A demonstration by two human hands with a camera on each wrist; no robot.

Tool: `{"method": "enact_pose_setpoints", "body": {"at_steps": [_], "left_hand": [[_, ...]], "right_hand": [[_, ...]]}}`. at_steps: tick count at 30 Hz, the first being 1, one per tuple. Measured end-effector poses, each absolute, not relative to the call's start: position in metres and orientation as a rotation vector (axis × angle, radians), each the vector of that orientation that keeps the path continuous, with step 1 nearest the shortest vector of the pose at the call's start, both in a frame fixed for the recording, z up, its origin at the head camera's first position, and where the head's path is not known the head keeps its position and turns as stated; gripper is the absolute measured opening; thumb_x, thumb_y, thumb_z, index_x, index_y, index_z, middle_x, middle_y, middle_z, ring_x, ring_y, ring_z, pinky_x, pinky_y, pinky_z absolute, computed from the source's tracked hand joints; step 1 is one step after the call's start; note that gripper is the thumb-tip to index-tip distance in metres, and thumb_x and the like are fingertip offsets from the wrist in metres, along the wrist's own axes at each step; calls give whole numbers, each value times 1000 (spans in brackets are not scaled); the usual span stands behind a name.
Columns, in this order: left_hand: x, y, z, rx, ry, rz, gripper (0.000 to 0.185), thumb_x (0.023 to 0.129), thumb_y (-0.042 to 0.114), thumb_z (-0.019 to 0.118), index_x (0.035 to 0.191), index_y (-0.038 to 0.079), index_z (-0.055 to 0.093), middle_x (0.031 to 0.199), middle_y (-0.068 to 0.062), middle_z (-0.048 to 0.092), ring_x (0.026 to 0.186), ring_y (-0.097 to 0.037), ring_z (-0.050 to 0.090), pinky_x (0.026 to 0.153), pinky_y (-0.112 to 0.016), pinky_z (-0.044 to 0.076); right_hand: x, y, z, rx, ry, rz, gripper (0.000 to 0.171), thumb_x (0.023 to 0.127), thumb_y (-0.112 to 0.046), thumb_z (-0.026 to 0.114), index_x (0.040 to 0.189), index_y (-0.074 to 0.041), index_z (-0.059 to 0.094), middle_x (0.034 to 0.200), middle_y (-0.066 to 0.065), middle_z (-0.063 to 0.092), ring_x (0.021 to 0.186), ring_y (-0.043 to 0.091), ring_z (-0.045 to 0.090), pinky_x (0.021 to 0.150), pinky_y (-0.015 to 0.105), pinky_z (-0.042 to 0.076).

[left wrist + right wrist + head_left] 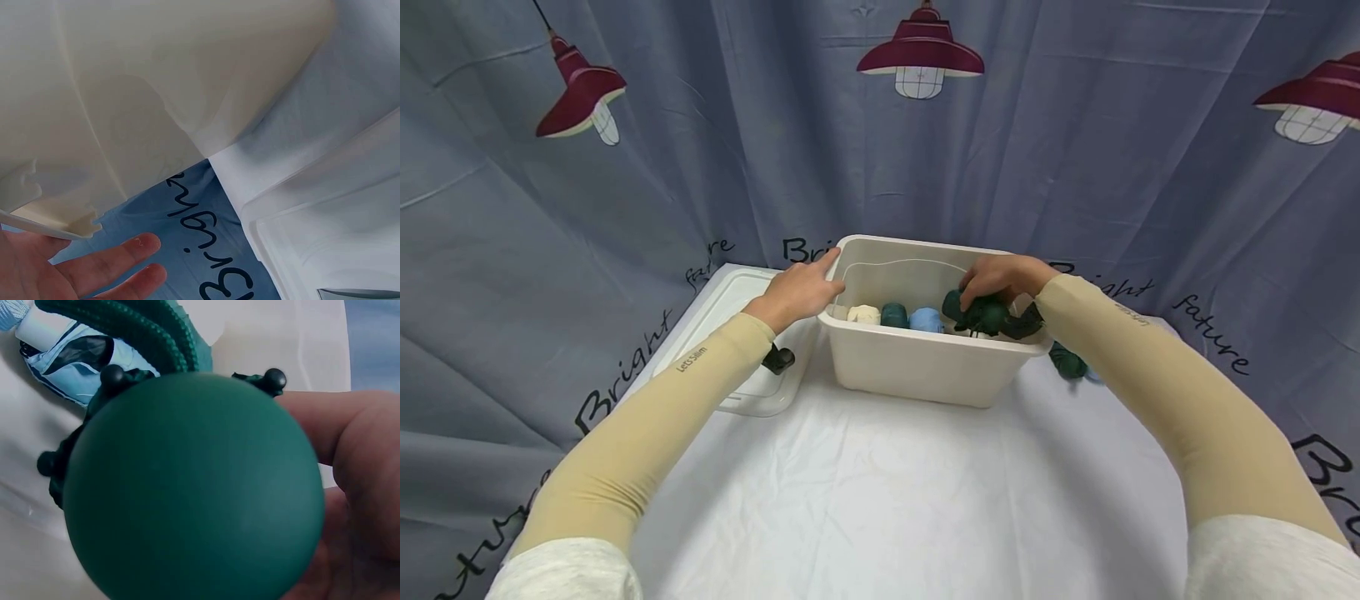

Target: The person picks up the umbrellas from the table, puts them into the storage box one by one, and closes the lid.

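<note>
Green umbrella (194, 487) filling the close view, right grip (1000, 277) holding it in the bin (917, 367)

Its round end is facing the right wrist camera, with black rib tips and a green strap (119, 322) showing behind. The right grip is curling around it at the bin's right end. Just past it, a pale blue print umbrella (94, 359) is lying partly hidden. Along the near wall, a cream roll (863, 314), a green roll (894, 315) and a blue roll (927, 320) are sitting in a row. The left grip (797, 292) is touching the bin's left rim, its fingers stretching out straight. Left of the bin, the lid (730, 293) is lying on the counter (917, 492); to its right, a green bundle (1066, 361) and a scrap of blue (1093, 377) are resting, partly behind the right sleeve (1172, 408).

Work is looking partway along: the lid is off, three rolls are occupying the bin, one umbrella is in hand, and pieces are lying outside. Whether things are going in or out, the pictures are not showing, so what is left is uncertain.

The curtain (760, 125) is repeating "Bright" and "fature" in black script; the left sleeve (662, 400) is reading "Let's Slim". No umbrella is showing a legible brand.
</note>
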State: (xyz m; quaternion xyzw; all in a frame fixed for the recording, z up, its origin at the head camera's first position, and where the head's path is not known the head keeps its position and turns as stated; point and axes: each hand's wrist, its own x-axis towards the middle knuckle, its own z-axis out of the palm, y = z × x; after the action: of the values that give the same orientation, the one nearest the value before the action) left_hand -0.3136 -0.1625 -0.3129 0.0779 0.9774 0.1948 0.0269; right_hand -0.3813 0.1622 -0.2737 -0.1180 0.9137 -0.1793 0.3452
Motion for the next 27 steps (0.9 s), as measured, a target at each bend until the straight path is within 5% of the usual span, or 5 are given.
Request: {"method": "enact_pose_setpoints", "body": {"at_steps": [7, 21, 27], "left_hand": [[-314, -162, -313, 238, 3023, 607, 74, 99, 44, 43, 164, 27, 12, 151, -17, 50, 109, -32, 64, 91, -51, 50], [-315, -162, -314, 236, 3026, 586, 74, 99, 45, 43, 164, 27, 12, 150, -17, 51, 112, -33, 64, 91, -52, 50], [-314, -163, -313, 222, 3013, 603, 74, 100, 44, 43, 164, 28, 11, 149, -19, 52, 104, -31, 64, 88, -49, 50]], "right_hand": [[-387, 158, -282, -307, 2318, -424, 71, 94, -24, 62, 154, 3, 35, 148, 26, 45, 111, 28, 64, 87, 40, 57], [-387, 152, -292, -282, 2328, -417, 40, 91, -22, 66, 124, 1, 65, 111, 9, 62, 89, 18, 64, 79, 34, 58], [-390, 151, -297, -237, 2312, -441, 49, 91, -23, 68, 132, 1, 59, 126, 14, 58, 99, 22, 63, 85, 36, 58]]}}
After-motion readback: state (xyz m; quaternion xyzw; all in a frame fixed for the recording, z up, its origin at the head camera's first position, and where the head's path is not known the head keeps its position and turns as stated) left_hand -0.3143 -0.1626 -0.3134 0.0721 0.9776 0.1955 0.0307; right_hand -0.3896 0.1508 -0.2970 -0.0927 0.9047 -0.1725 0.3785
